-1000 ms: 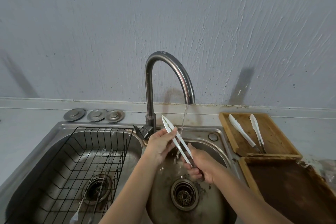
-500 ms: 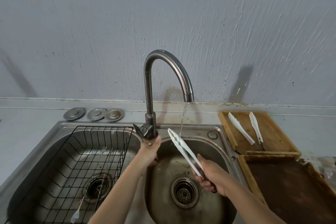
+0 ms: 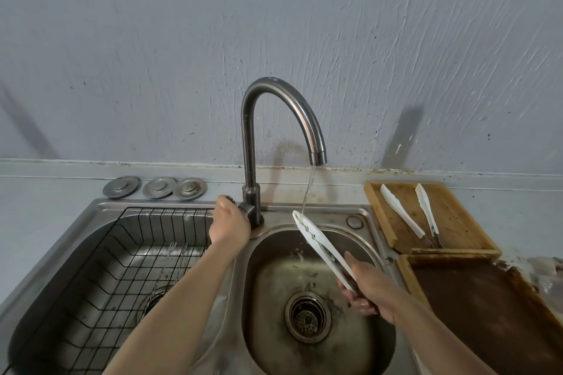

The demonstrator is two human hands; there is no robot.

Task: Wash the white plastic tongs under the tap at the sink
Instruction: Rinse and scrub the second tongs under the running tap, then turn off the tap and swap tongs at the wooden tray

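Observation:
My right hand (image 3: pixel 370 289) grips the handle end of the white plastic tongs (image 3: pixel 316 242) over the right basin of the sink (image 3: pixel 307 356). The tongs slant up and to the left, arms closed together. Their tip sits under a thin stream of water (image 3: pixel 307 192) falling from the curved steel tap (image 3: pixel 286 109). My left hand (image 3: pixel 228 224) is closed on the tap's lever at the base of the tap; the lever itself is mostly hidden by the hand.
A black wire rack (image 3: pixel 122 268) with utensils fills the left basin. Three metal drain covers (image 3: pixel 158 187) lie behind it. Right of the sink, a wooden tray (image 3: pixel 451 222) holds two more white tongs (image 3: pixel 402 215), with a dark wooden tray (image 3: pixel 487 313) in front.
My left hand let go of the tongs and moved up and left onto the tap lever. My right hand shifted the tongs right and down, tip still under the stream.

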